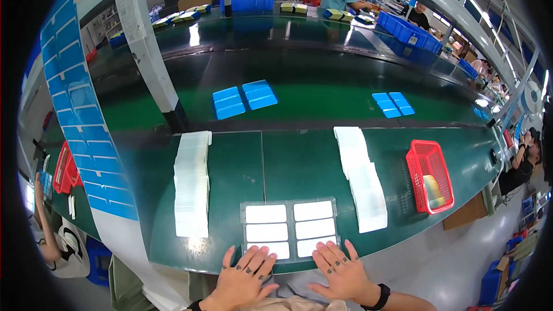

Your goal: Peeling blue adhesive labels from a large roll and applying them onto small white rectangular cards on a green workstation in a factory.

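Note:
A clear plastic sheet [291,219] lies at the table's near edge, with white rectangular cards [265,213] set on it in two columns of three. My left hand [245,275] is flat, its fingers spread, the fingertips over the bottom card of the left column. Likewise outstretched, my right hand [344,273] has its fingertips at the bottom card of the right column. Neither hand grips anything. Beyond the left hand runs a long fanned row of white cards [192,190]. A second overlapping row of white cards [368,196] lies beyond the right hand.
A red plastic basket [429,175] with yellowish pieces inside stands at right. Blue sheets [245,99] lie on the dark green belt [322,92] behind the table. At left, a long blue strip [86,109] hangs beside a grey post [144,40]. Several other people work around.

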{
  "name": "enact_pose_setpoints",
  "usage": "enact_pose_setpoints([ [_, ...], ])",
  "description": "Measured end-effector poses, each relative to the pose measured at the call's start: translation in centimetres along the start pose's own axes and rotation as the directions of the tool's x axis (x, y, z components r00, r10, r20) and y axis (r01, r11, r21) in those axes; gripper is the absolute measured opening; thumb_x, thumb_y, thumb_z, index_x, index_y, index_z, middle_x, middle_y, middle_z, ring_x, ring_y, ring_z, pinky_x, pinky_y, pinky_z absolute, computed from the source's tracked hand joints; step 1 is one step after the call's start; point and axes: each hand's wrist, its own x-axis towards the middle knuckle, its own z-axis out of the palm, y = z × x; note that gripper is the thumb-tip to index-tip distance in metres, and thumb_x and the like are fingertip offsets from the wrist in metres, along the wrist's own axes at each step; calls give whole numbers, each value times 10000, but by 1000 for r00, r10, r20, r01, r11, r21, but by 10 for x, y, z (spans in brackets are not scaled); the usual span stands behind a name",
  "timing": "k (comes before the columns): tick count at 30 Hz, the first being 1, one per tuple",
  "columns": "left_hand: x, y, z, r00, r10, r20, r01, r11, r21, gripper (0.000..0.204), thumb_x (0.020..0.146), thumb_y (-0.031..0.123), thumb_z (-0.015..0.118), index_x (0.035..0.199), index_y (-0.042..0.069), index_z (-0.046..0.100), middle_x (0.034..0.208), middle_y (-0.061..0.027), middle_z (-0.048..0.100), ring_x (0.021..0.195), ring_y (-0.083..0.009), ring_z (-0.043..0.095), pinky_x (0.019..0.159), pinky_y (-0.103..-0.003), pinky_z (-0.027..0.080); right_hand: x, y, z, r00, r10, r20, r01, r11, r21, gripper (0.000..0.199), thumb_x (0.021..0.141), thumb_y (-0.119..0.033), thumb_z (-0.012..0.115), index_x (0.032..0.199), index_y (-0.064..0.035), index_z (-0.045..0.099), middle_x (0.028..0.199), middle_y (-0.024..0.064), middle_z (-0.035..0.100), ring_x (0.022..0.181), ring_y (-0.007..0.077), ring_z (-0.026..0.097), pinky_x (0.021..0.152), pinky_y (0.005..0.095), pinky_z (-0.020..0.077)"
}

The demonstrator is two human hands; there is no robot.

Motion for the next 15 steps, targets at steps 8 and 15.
enact_pose_setpoints([
  [8,8,6,-13,999,-15,30,17,998,-53,729,886,629,578,1391,103,574,1446,-97,550,1336,-253,509,1144,-606,219,7,-7,-2,998,54,-43,-50,993,106,673,795,-590,723,1224,-73,682,1364,138,624,1264,313,585,1129,589,299],
  [15,-15,-17,-26,994,84,-67,-100,950,-297,571,953,531,577,1325,100,626,1400,-118,587,1342,-280,513,1144,-565,275,20,10,-16,983,177,51,-182,881,436,495,760,-430,822,1091,-74,732,1125,147,737,1119,333,676,1120,570,345],
])
